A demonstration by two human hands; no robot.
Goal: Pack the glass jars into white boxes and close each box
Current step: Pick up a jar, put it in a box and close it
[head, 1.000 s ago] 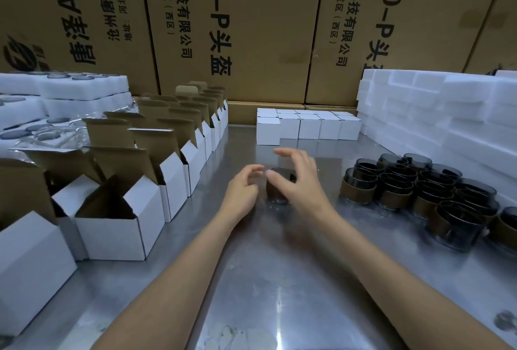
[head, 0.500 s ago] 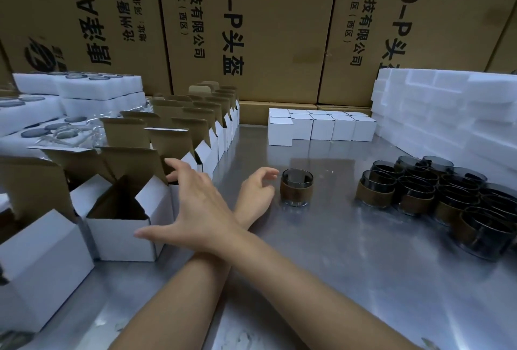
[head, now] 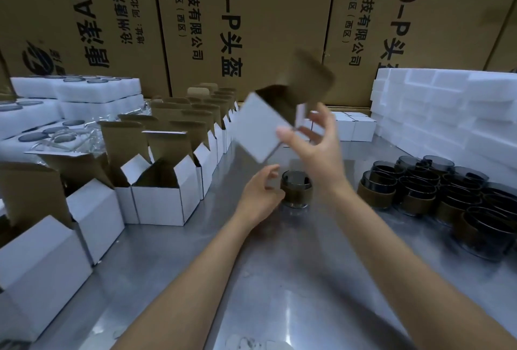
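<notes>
A single dark glass jar [head: 296, 190] with a brown band stands upright on the steel table [head: 279, 279]. My left hand [head: 260, 195] rests beside the jar's left side, fingers loosely curved toward it. My right hand [head: 316, 148] holds a white box [head: 263, 128] in the air above and behind the jar. The thumb is on the box's front face and the fingers are behind it. The box is tilted, its brown inside open and its flap pointing up and right; it is blurred by motion.
A row of open white boxes [head: 165, 195] with raised flaps lines the left side. Several more banded jars [head: 447, 195] crowd the right. Closed white boxes [head: 355, 128] sit at the back, with foam blocks [head: 447, 114] on the right, foam trays [head: 75, 92] on the left and brown cartons [head: 251, 13] behind.
My right hand let go of the jar, crossed over my left arm to the open boxes on the left, and has lifted one up above the jar. My left hand stayed beside the jar.
</notes>
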